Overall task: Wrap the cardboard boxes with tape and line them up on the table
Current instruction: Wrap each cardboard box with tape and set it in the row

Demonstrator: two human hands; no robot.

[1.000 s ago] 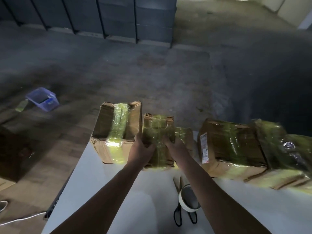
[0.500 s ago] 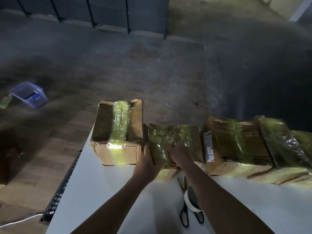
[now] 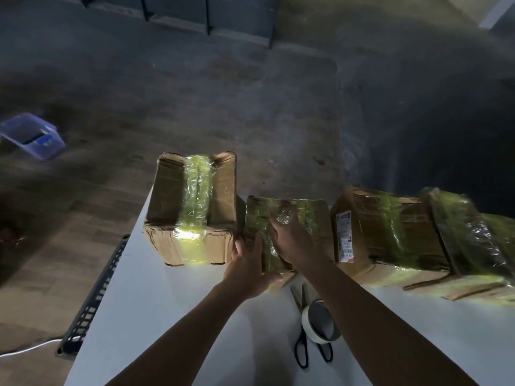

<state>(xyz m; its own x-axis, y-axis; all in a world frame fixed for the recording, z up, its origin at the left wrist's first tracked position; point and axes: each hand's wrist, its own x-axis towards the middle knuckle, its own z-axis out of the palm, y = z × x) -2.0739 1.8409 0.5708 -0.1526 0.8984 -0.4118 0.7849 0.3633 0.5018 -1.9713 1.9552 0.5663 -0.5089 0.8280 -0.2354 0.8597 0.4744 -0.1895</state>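
Dim room, grey floor, a blue tub lying far left. Nearer, a white table with a row of cardboard boxes along its far edge, all banded in yellowish tape. Between the big left box and the labelled box: the small middle box, just beside both. Gripped at its near left corner by the left hand, thumb on top, fingers curled round the edge. Pressed from above by the right hand, fingers stretched over the wrap, clasping nothing. Near the wrists, on the table: black-handled scissors with a tape roll resting on them. Beyond the labelled box, a blurred end box.
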